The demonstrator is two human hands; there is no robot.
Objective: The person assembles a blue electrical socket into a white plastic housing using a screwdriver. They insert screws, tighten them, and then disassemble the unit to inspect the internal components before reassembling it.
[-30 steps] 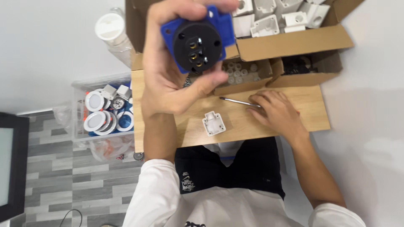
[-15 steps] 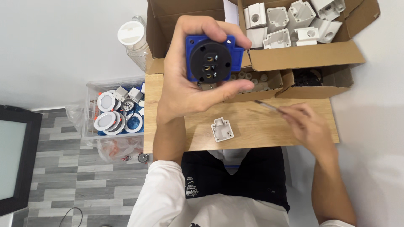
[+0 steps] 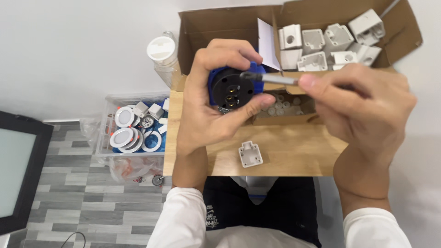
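My left hand [image 3: 209, 108] grips a blue socket [image 3: 229, 87] with a round black face and brass contacts, held up above a wooden table [image 3: 285, 156]. My right hand [image 3: 360, 108] pinches a thin metal screwdriver [image 3: 271, 79]. Its tip rests at the upper right edge of the socket's black face. A small white plastic part [image 3: 250, 154] lies on the table below both hands.
An open cardboard box [image 3: 216, 27] at the back holds several white plastic housings [image 3: 330, 43]. A smaller box [image 3: 287, 120] contains small white pieces. Left of the table stand a clear bin of round white lamps [image 3: 131, 133] and a capped jar [image 3: 161, 50]. A dark screen [image 3: 18, 170] is far left.
My right hand lifted the screwdriver from the table and brought its tip up to the socket. The left hand kept the socket raised, shifting it slightly.
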